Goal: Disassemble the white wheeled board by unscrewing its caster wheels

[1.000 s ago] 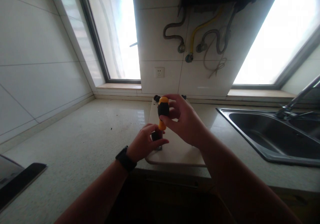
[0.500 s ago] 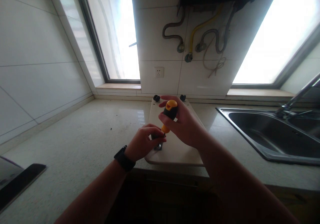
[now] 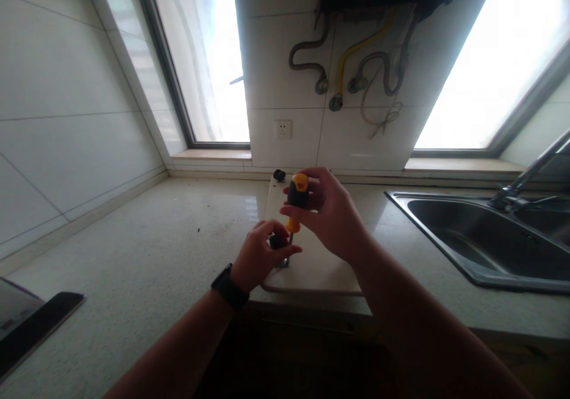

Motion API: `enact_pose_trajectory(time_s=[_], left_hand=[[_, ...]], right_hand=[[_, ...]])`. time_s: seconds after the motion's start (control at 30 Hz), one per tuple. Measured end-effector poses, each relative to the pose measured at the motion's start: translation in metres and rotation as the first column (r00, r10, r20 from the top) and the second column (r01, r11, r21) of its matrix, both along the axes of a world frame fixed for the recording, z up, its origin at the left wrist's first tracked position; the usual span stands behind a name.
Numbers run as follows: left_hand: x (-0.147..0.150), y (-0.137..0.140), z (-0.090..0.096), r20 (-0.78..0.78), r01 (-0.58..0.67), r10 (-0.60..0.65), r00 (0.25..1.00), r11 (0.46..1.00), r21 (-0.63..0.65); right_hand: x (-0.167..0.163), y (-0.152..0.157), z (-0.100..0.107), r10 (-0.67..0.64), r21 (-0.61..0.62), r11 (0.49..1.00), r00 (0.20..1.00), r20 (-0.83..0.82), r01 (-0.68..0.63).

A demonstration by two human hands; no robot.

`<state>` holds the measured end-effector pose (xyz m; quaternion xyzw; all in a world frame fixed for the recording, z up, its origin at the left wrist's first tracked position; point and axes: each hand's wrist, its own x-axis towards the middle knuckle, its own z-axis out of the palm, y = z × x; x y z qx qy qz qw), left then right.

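Note:
My right hand (image 3: 327, 209) is closed around the yellow and black handle of a screwdriver (image 3: 298, 191). The tool stands nearly upright, its shaft pointing down beside my left thumb; its tip is hidden. With fingers curled, my left hand (image 3: 262, 253) grips a black caster wheel (image 3: 278, 243) at the near left corner of a pale board (image 3: 312, 274). Part of the caster's metal plate (image 3: 284, 262) shows below that hand. Another black caster (image 3: 279, 175) sits at the board's far left corner.
The board lies on a speckled countertop (image 3: 178, 250) close to its front edge. To the right is a steel sink (image 3: 445, 227) with a faucet (image 3: 507, 194). A black-edged object (image 3: 42, 328) lies at the left, and hoses (image 3: 342, 60) hang on the wall behind.
My right hand has turned around the screwdriver handle, its fingers now further behind it, covering the far right caster. My left hand has shifted slightly right, showing more of the shaft and caster.

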<state>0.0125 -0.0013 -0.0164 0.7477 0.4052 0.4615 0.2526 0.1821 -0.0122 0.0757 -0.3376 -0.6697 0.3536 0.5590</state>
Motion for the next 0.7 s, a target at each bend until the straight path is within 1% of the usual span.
enact_pose_trajectory(time_s=[0.03, 0.1, 0.13, 0.2, 0.33, 0.47, 0.6, 0.7], left_hand=[[-0.002, 0.001, 0.001, 0.006, 0.046, -0.046, 0.999, 0.999, -0.006], [-0.005, 0.002, 0.004, 0.028, 0.143, -0.143, 0.989, 0.990, -0.007], [-0.006, 0.002, 0.006, 0.039, 0.177, -0.176, 0.984, 0.984, -0.005], [-0.007, 0.001, 0.009, 0.057, 0.201, -0.200, 0.978, 0.980, -0.009], [-0.007, 0.000, 0.009, 0.063, 0.189, -0.187, 0.980, 0.982, -0.026], [-0.010, 0.001, 0.009, 0.059, 0.187, -0.185, 0.981, 0.982, -0.031], [-0.013, 0.001, 0.010, 0.065, 0.155, -0.153, 0.986, 0.988, -0.020], [-0.014, 0.000, 0.012, 0.063, 0.103, -0.102, 0.993, 0.994, -0.021]], right_hand=[[-0.001, 0.000, 0.000, 0.038, -0.020, 0.999, 0.998, -0.041, -0.039], [-0.002, 0.000, 0.000, 0.083, -0.021, 0.996, 0.992, -0.100, -0.086], [-0.003, 0.000, -0.001, 0.094, -0.008, 0.995, 0.989, -0.113, -0.095], [-0.004, 0.000, -0.002, 0.100, 0.022, 0.995, 0.988, -0.120, -0.099], [-0.002, -0.001, -0.002, 0.095, 0.041, 0.995, 0.989, -0.109, -0.091], [0.003, -0.005, 0.003, 0.061, 0.028, 0.998, 0.988, -0.140, -0.057], [0.015, -0.009, 0.005, -0.019, 0.043, 0.999, 0.977, -0.213, 0.029], [0.030, -0.011, -0.004, -0.115, 0.025, 0.991, 0.938, -0.328, 0.130]])
